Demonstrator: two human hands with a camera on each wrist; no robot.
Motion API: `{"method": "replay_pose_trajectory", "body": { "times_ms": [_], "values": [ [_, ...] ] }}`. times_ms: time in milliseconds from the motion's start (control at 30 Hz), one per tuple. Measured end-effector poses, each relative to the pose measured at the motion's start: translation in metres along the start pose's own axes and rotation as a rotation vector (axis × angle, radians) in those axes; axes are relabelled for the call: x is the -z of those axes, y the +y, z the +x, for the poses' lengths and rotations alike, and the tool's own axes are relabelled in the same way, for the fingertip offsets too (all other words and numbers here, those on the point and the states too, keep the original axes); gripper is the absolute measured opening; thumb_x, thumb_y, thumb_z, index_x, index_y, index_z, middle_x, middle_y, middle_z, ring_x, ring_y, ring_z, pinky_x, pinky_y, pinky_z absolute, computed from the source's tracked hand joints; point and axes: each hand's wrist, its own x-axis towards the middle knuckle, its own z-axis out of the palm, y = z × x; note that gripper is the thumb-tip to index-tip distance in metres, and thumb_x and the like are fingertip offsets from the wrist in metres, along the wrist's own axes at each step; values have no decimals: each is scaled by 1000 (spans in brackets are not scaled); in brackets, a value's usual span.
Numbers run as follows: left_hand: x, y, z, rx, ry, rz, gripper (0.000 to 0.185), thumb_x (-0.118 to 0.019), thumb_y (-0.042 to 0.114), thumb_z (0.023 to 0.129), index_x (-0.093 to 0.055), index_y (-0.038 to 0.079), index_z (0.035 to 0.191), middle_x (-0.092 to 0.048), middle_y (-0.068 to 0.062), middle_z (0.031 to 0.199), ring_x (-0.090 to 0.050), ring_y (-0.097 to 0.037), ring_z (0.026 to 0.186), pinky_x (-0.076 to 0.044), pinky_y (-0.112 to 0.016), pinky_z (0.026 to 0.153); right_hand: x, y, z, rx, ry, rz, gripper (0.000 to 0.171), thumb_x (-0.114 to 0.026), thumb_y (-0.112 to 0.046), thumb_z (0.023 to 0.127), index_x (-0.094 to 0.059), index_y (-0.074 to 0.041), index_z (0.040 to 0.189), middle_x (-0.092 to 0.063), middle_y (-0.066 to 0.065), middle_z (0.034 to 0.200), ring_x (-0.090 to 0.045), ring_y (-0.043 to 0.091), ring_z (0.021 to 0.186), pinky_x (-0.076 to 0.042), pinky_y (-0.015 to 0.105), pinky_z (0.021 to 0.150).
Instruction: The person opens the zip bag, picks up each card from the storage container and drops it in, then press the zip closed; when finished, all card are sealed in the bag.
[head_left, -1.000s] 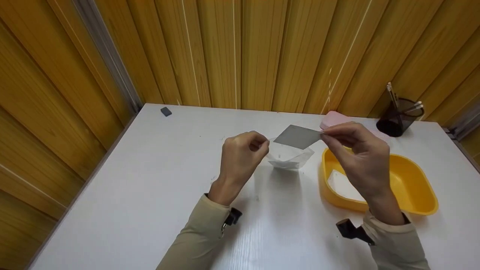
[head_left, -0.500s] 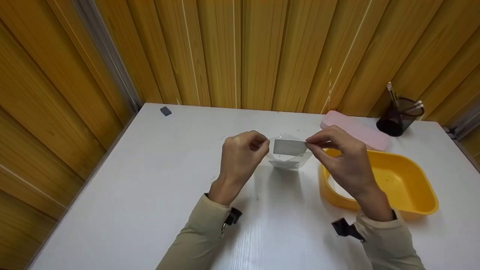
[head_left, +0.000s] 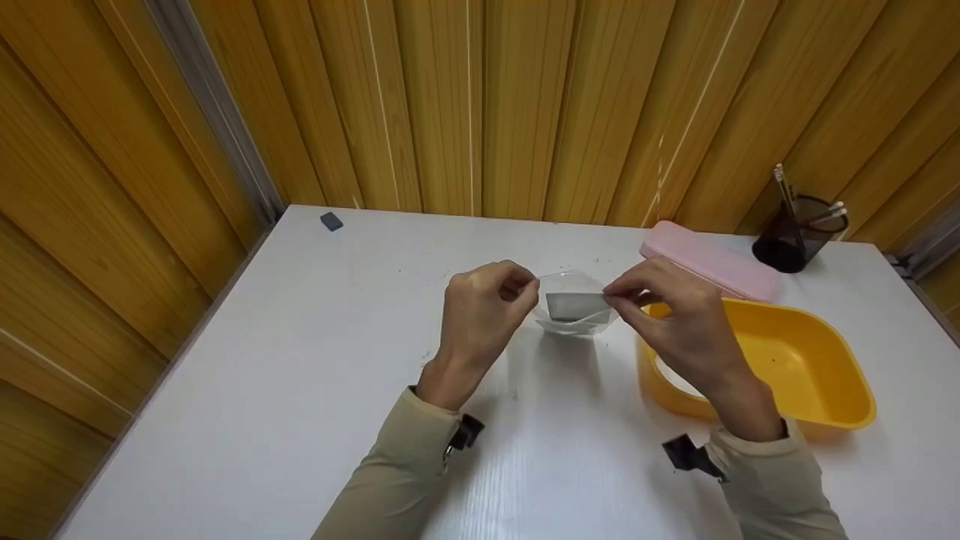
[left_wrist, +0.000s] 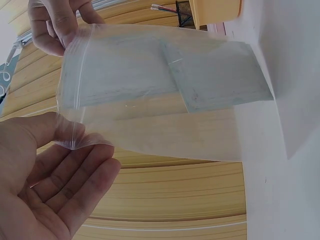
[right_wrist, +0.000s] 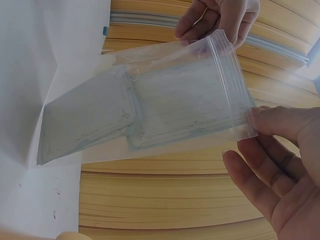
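My left hand [head_left: 480, 322] pinches one side of the mouth of a clear zip-lock bag [left_wrist: 165, 140], whose bottom stands on the white table. Opposite, my right hand [head_left: 679, 322] grips the corner of a thin grey rectangular sheet [head_left: 576, 307] between thumb and fingertips, right at the bag's other mouth edge. Most of this sheet sits inside the bag. Through the plastic, a stack of similar grey sheets [right_wrist: 90, 110] shows lower down, leaning at the bottom, with the upper sheet overlapping it.
A yellow basin [head_left: 832, 375] with a white piece inside stands under and beside my right hand. Behind it lie a pink case [head_left: 712, 262] and a black mesh pen cup [head_left: 784, 244] with pens. A small dark block [head_left: 331, 221] lies at the back left.
My right hand has moved left and slightly down, bringing the grey sheet from above the bag down into its mouth. The left hand has stayed in place on the bag.
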Motion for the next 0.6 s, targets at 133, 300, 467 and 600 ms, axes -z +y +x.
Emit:
{"method": "replay_pose_trajectory", "body": {
  "times_ms": [133, 300, 467, 600],
  "values": [
    [0, 0, 0, 0, 3, -1, 6, -79, -1, 90, -80, 4, 86, -75, -4, 77, -69, -13, 66, -57, -22, 64, 0, 0, -1, -12, -25, -5, 25, -86, 13, 81, -79, -4, 98, -70, -3, 96, -67, 10, 87, -56, 15, 81],
    [-1, -2, -1, -1, 4, -5, 7, -78, -1, 90, -80, 4, 86, -75, -4, 77, -69, -12, 66, -57, -22, 64, 1, 0, -1, -9, -48, 0, 22, -87, 10, 82, -79, -5, 96, -71, -3, 96, -69, 10, 86, -57, 17, 80],
    [0, -2, -1, 7, 2, -7, 6, -78, -1, 90, -80, 3, 86, -75, -4, 77, -69, -12, 66, -57, -21, 64, 11, -4, 0, -42, -39, 19, 22, -85, 9, 85, -79, -5, 101, -73, -4, 100, -70, 11, 94, -56, 17, 84],
    [-1, -1, -1, 10, -4, -1, 6, -78, -1, 90, -80, 4, 86, -76, -4, 77, -70, -12, 66, -56, -20, 64, 24, -3, -1, -61, 8, 29, 22, -82, 11, 86, -78, -1, 104, -75, 1, 101, -70, 8, 97, -55, 15, 85]
  ]
}}
